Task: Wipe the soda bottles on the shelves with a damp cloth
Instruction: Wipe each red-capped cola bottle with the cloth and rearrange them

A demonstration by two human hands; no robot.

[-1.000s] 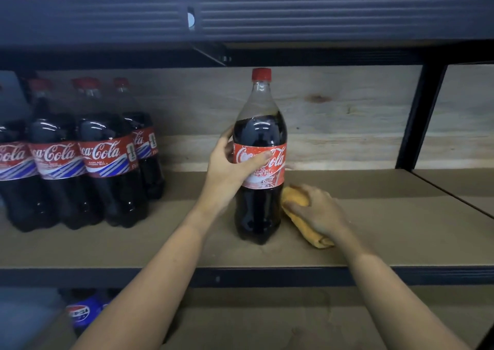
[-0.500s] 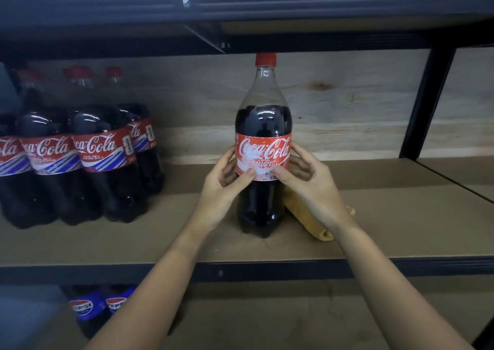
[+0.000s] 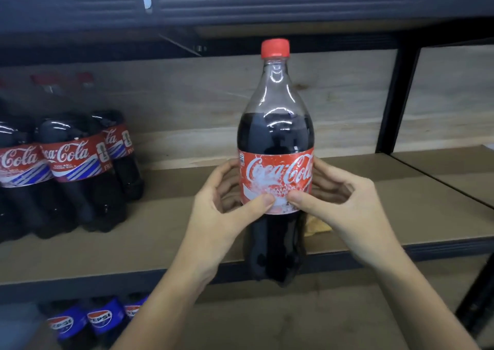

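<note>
Where the head view looks forward and down: one Coca-Cola bottle (image 3: 275, 141), upright, red cap (image 3: 275, 47) on, dark liquid to the shoulder, held in front of the shelf board (image 3: 173, 232) with its base overlapping the shelf's front edge. Left hand (image 3: 224, 202) curled round the bottle's left side, thumb pressed on the lower part of the red label (image 3: 276, 178). Right hand (image 3: 344, 205) curled round the right side, thumb likewise on the label, the two thumb tips nearly meeting. Yellow cloth (image 3: 316, 226), partly hidden behind bottle and right hand, lying on the shelf board, in neither hand. Group of Coca-Cola bottles (image 3: 69, 167) standing at the left of the same shelf, blurred. Pepsi bottles (image 3: 99, 320) on the shelf below, lower left. Wooden back panel (image 3: 187, 103) behind; dark metal upright (image 3: 393, 101) at right.
</note>
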